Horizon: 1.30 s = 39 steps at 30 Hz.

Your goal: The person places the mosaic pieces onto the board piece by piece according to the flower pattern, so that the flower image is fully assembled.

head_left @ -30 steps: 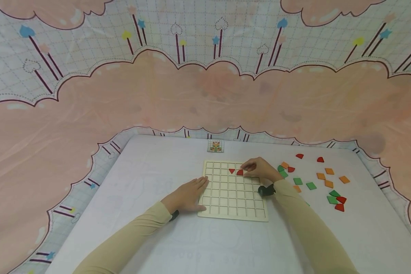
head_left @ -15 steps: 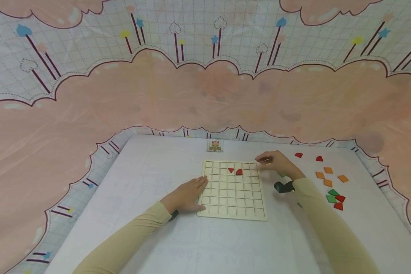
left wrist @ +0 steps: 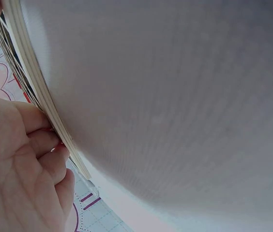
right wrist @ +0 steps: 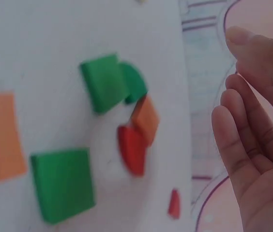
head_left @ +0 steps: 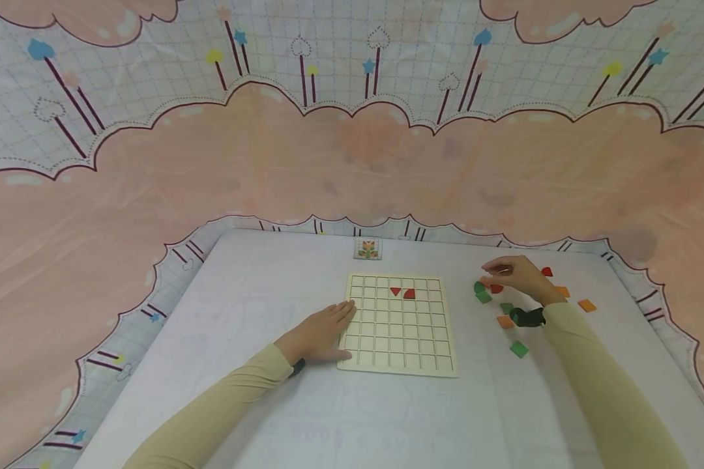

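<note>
A pale wooden grid board point(head_left: 382, 341) lies on the white table. On it are a red triangle point(head_left: 396, 292) and a red quarter-round piece point(head_left: 409, 294), side by side toward the far edge. My left hand point(head_left: 319, 334) rests at the board's left side, its fingertips at the edge and thumb near the front corner. Over the scattered pieces on the right hovers my right hand point(head_left: 522, 277), with nothing held between thumb and fingers. Close by it lie a green rounded piece point(right wrist: 134, 82), a green square point(right wrist: 107, 82), an orange piece point(right wrist: 146, 118) and a red one point(right wrist: 132, 151).
Behind the board lies a small pattern card point(head_left: 367, 249). More pieces spread to the right, among them an orange diamond point(head_left: 587, 305), a green square point(head_left: 519, 350) and a red piece point(head_left: 547, 271). A patterned cloth point(head_left: 352, 163) rises behind the table.
From beside the red pieces on the board, my right hand has moved right, past the board's edge, to above the loose pieces. My left hand has stayed at the board's left side.
</note>
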Each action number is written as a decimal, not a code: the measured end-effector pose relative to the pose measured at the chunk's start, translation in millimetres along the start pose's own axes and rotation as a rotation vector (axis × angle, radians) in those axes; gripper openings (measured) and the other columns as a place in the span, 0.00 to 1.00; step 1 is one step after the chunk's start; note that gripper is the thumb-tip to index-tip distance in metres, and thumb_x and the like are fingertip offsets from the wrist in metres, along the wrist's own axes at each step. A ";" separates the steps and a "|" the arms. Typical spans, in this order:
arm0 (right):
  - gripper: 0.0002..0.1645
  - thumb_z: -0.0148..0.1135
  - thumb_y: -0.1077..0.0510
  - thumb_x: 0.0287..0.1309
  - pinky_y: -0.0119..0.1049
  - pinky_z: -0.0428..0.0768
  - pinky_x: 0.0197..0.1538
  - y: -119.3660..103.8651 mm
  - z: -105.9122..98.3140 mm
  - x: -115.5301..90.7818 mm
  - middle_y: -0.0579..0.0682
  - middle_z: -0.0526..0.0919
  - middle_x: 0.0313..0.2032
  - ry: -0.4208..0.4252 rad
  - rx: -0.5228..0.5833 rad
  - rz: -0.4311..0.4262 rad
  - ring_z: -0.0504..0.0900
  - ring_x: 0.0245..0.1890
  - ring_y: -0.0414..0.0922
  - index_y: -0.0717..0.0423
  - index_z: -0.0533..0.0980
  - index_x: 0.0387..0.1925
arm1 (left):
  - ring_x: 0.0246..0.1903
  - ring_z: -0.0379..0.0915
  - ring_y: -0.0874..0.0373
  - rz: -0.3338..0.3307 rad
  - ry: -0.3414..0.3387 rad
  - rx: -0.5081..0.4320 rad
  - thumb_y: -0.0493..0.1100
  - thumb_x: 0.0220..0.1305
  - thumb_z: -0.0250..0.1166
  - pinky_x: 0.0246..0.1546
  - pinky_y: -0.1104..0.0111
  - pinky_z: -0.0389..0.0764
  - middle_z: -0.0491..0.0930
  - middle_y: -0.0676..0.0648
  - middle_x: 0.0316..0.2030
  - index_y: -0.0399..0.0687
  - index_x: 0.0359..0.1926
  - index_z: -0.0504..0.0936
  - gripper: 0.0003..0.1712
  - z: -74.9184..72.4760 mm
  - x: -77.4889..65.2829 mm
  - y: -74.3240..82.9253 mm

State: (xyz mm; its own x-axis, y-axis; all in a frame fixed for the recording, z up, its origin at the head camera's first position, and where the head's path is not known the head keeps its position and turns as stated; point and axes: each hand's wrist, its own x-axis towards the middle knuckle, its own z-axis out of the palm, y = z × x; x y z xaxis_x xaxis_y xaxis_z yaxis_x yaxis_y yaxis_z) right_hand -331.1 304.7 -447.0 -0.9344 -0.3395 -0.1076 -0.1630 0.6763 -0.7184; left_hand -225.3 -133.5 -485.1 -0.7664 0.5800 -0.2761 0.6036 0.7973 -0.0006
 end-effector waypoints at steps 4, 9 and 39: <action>0.26 0.60 0.52 0.61 0.46 0.78 0.57 16.3 -1.1 -5.1 0.64 0.77 0.54 -0.006 -0.004 0.052 0.76 0.53 0.56 0.64 0.73 0.56 | 0.74 0.40 0.51 0.001 -0.001 -0.009 0.69 0.61 0.51 0.74 0.62 0.49 0.43 0.41 0.74 0.38 0.73 0.46 0.53 -0.9 -0.4 0.5; 0.28 0.61 0.53 0.60 0.53 0.73 0.60 28.3 1.1 -10.5 0.66 0.75 0.56 -0.009 0.006 0.130 0.74 0.53 0.57 0.66 0.72 0.57 | 0.74 0.39 0.51 0.003 -0.003 -0.002 0.69 0.61 0.51 0.74 0.62 0.49 0.43 0.41 0.74 0.38 0.73 0.45 0.53 -0.5 -0.8 0.7; 0.20 0.65 0.57 0.55 0.35 0.76 0.46 39.3 4.8 2.8 0.59 0.82 0.45 -0.080 -0.111 0.139 0.75 0.42 0.49 0.62 0.79 0.49 | 0.74 0.41 0.51 0.012 0.028 0.005 0.69 0.61 0.51 0.74 0.62 0.50 0.44 0.41 0.74 0.38 0.73 0.46 0.53 3.7 1.6 -1.8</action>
State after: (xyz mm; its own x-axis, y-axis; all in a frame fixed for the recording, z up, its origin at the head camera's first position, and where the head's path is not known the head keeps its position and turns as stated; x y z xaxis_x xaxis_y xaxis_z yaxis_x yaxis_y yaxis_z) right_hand -338.6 327.1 -478.9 -0.9230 -0.2858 -0.2577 -0.0724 0.7867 -0.6130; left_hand -226.9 -134.6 -489.1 -0.7648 0.5944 -0.2486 0.6142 0.7892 -0.0023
